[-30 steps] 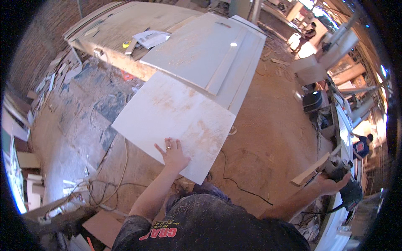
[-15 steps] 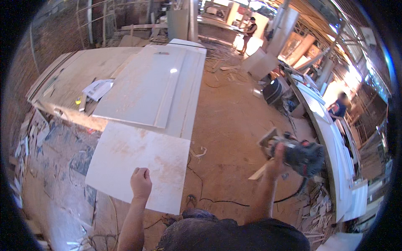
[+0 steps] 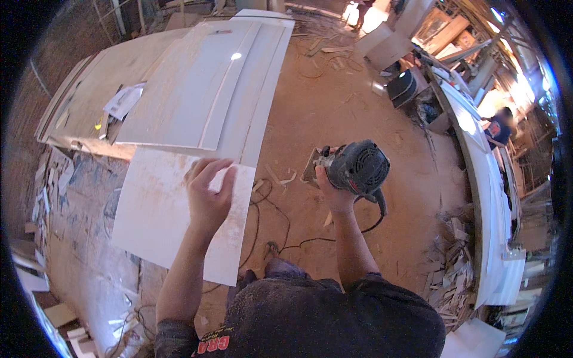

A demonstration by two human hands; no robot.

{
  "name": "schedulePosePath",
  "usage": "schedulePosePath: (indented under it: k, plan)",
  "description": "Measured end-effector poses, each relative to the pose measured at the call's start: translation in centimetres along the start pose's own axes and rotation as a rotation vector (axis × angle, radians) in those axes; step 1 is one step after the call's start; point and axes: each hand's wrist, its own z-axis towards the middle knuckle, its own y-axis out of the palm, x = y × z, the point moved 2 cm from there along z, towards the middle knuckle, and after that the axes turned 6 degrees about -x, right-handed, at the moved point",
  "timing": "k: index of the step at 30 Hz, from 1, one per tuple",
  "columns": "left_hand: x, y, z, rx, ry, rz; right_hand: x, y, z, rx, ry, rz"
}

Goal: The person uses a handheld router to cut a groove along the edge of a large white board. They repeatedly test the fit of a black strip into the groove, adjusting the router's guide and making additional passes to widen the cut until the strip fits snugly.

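Observation:
My right hand [image 3: 338, 192] grips a dark router [image 3: 360, 168] with a vented round motor and a small square base plate. It is held up in the air over the brown floor, and a black cord [image 3: 382, 206] hangs from it. My left hand [image 3: 209, 194] is raised above the white board [image 3: 164, 215], loosely curved. Its thumb and forefinger bend toward each other with a gap between them, and nothing shows in them. Brown dust is scattered over that board, and its far edge meets a stack of larger pale sheets [image 3: 179, 89].
Papers [image 3: 124, 101] and a yellow tape measure [image 3: 98, 126] lie on the left sheets. Cords trail on the floor [image 3: 334, 113] near my feet. Wood offcuts [image 3: 456, 268] are heaped at right beside a long bench [image 3: 474, 173]. Another person [image 3: 498, 128] is beyond it.
The router has come left and nearer to my middle in my right hand. My left hand has risen and uncurled from a fist. The view has tipped down.

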Motion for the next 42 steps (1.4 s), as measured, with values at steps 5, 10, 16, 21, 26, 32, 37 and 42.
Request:
schedulePosePath:
  k: [5, 10, 16, 21, 26, 32, 37, 42]
  plan:
    - [4.6, 2.7, 3.1, -0.161, 0.225, -0.152, 2.6, 2.5, 0.2, -0.035, 0.019, 0.161]
    - [6.7, 5.6, 4.4, -0.260, 0.306, -0.227, 2.0, 4.0, -0.3, -0.173, 0.131, 0.524]
    - [4.3, 8.8, 3.3, -0.261, 0.326, -0.363, 4.6, 4.9, -4.1, -0.156, 0.566, 1.244]
    - [3.3, 7.0, 2.1, -0.303, 0.333, -0.435, 5.2, 6.3, -6.6, -0.182, 0.718, 1.677]
    - [0.9, 5.1, 0.8, -0.301, 0.279, -0.499, 2.2, 8.3, -7.3, -0.228, 0.703, 1.853]
    - [-1.4, 5.3, -0.1, -0.284, 0.255, -0.552, 0.5, 8.9, -8.1, -0.257, 0.665, 1.935]
    - [-2.9, 6.1, 0.4, -0.294, 0.241, -0.546, 0.2, 10.0, -7.5, -0.283, 0.599, 1.732]
    - [-4.1, 6.5, 1.6, -0.275, 0.248, -0.450, 3.8, 9.3, -8.7, -0.176, 0.488, 0.333]
